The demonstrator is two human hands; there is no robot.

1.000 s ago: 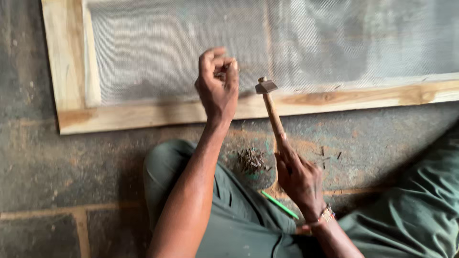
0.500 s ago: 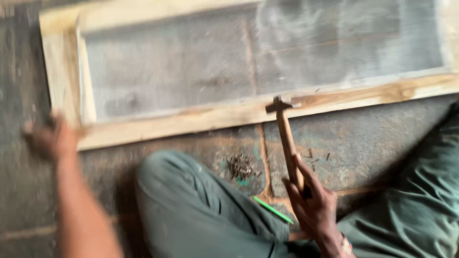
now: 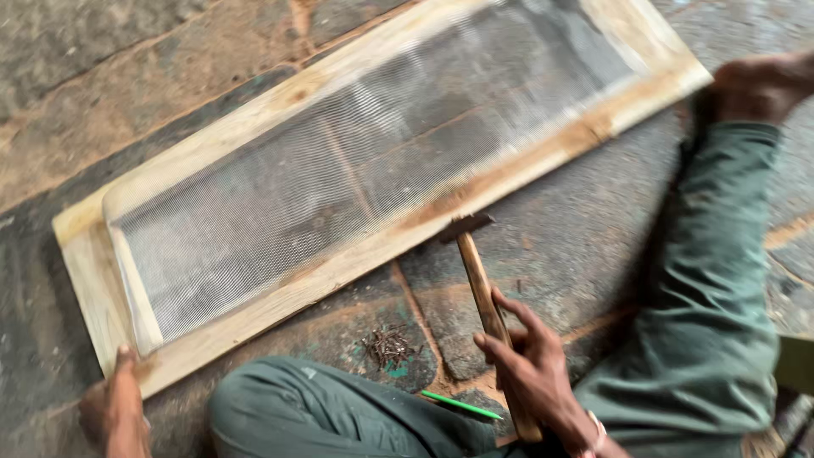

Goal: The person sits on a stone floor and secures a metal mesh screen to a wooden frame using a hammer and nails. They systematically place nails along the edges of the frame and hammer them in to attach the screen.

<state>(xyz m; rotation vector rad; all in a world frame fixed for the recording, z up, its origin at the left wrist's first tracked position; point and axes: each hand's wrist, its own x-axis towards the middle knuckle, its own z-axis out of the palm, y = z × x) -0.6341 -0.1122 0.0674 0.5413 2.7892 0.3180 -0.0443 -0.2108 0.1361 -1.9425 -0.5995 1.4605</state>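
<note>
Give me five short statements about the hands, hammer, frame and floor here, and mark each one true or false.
1. The right hand holds a wooden-handled hammer. True.
2. The left hand is raised in the air above the mesh. False: it rests at the near corner of the wooden frame.
3. The frame holds a glass pane. False: it holds wire mesh.
4. A small heap of nails lies on the floor. True.
5. A green pencil lies on the mesh. False: it lies by the person's knee.

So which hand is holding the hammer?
The right hand holds the hammer by its wooden handle. The left hand only touches the wooden frame at its corner.
</note>
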